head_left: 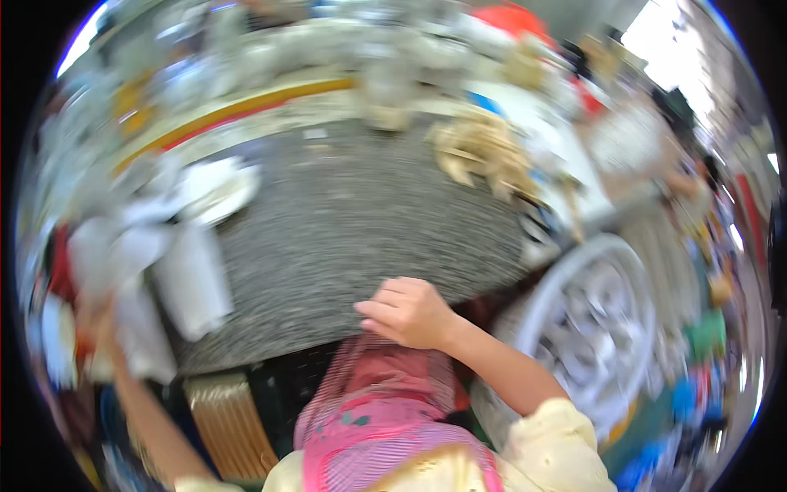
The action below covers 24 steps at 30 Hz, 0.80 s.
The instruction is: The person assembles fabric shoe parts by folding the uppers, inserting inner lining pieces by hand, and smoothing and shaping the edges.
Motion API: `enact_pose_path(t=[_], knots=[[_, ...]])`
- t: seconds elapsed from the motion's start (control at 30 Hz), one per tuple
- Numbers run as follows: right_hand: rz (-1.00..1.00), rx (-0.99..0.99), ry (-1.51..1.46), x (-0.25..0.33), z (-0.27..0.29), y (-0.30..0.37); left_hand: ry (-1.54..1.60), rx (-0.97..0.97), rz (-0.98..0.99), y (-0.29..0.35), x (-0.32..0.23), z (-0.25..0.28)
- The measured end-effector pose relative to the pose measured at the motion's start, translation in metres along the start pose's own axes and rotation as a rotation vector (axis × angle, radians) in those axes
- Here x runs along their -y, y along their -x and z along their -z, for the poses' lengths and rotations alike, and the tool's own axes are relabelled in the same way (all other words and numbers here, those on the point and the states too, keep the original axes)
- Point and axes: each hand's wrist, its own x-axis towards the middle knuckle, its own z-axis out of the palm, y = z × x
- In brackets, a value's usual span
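My right hand [410, 313] is held over the near edge of a dark grey speckled tabletop [352, 221], in front of my body. Its fingers are curled together, and nothing shows in them. Far out to the left, my left hand [98, 318] reaches among white, partly see-through sheets or bags [193, 279] that overhang the table's left edge. Motion blur smears its fingers, so I cannot tell whether it grips one. Behind these sheets lies a white plate-like thing [225, 195] with something pale on it.
A heap of tan strips or gloves [484, 152] lies at the table's far right, near a dark-handled tool [537, 220]. A round white tub [537, 328] of white pieces stands at the right. Blurred clear bags [328, 49] line the back. Another person [689, 184] is at the far right.
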Motion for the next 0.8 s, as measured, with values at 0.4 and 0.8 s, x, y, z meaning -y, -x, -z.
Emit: enact_pose_path(t=[0.4, 0.8], knots=[[-0.104, 0.048, -0.592, 0.039, -0.065, -0.146, 0.857, 0.017, 0.051, 0.035, 0.029, 0.033], [-0.042, -0.111, -0.611, 0.124, -0.122, -0.194, 1.243, -0.074, 0.229, 0.019, 0.060, 0.047]])
